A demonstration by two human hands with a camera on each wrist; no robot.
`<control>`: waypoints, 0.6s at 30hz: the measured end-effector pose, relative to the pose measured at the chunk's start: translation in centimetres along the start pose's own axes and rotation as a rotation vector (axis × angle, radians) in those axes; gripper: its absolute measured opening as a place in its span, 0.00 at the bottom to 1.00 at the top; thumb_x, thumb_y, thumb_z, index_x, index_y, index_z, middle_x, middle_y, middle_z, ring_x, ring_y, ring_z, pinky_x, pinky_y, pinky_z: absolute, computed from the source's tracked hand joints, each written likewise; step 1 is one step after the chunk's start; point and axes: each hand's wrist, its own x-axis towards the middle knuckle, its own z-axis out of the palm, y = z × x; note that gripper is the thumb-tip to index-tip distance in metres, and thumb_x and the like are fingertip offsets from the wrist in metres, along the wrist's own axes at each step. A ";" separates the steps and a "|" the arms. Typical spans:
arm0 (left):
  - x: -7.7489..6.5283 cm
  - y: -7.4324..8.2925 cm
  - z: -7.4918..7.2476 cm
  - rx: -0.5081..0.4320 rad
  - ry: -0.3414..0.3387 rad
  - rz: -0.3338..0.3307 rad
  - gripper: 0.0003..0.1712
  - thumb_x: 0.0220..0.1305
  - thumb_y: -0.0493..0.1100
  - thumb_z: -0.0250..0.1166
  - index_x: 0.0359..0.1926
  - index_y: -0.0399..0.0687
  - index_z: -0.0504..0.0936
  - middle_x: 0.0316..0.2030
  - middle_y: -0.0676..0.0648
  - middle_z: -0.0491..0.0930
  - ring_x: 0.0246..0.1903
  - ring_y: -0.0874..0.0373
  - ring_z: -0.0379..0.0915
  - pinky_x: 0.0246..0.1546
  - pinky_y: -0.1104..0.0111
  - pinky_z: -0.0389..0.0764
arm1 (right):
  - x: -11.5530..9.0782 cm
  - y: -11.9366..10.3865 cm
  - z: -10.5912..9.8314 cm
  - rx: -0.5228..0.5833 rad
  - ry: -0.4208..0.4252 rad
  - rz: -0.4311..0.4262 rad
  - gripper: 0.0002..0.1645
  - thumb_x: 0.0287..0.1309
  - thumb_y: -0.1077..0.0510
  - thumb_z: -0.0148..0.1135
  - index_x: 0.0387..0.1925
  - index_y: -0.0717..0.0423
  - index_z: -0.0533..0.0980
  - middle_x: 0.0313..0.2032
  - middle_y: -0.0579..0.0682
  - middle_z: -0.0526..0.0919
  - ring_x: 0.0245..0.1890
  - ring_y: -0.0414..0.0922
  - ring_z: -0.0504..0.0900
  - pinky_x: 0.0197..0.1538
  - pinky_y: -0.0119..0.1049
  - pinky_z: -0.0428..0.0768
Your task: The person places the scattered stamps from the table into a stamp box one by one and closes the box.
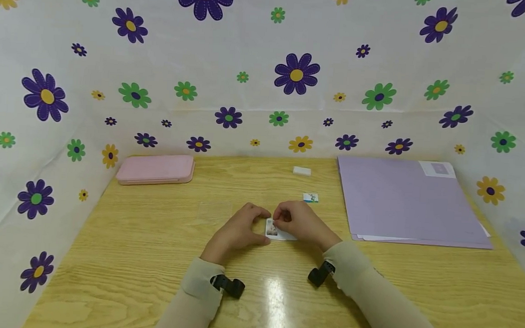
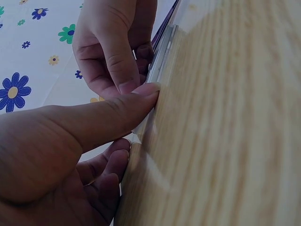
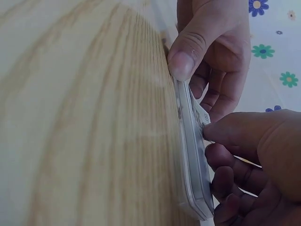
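Left hand (image 1: 239, 229): fingers wide, gripping slim case (image 3: 192, 150) | Right hand (image 1: 303, 224): pinching printed slip (image 3: 201, 112) | Hazard: crease or tear, should pinch twist or case skid.

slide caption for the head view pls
Left grip and right grip at a small flat picture piece on a wooden table, lilac folder at right.

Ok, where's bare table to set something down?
Bare table: between the pink case and white block; left of the left sleeve; between the right sleeve and purple folder. Crowded: around the flat white item between left hand and right hand, with a small card just beyond.
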 end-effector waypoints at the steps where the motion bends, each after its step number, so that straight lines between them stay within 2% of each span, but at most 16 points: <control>1: 0.0 0.0 0.0 0.001 0.000 -0.001 0.33 0.53 0.43 0.78 0.60 0.45 0.77 0.51 0.46 0.70 0.48 0.52 0.68 0.53 0.58 0.71 | 0.0 -0.1 0.0 -0.006 0.000 0.006 0.02 0.62 0.62 0.66 0.32 0.55 0.81 0.27 0.43 0.79 0.27 0.40 0.75 0.33 0.34 0.76; 11: 0.2 -0.1 0.1 0.024 -0.005 -0.022 0.34 0.53 0.45 0.78 0.61 0.48 0.77 0.52 0.47 0.70 0.49 0.53 0.68 0.54 0.58 0.71 | 0.0 -0.1 0.0 -0.034 0.010 0.001 0.03 0.62 0.62 0.66 0.33 0.58 0.81 0.26 0.43 0.78 0.26 0.39 0.74 0.31 0.33 0.75; 18: 0.1 -0.1 0.2 0.020 -0.007 -0.022 0.34 0.54 0.44 0.78 0.62 0.47 0.76 0.52 0.47 0.70 0.50 0.53 0.68 0.54 0.59 0.72 | 0.1 0.1 0.2 -0.027 0.012 -0.013 0.03 0.62 0.63 0.66 0.32 0.54 0.81 0.26 0.42 0.78 0.26 0.39 0.74 0.31 0.34 0.75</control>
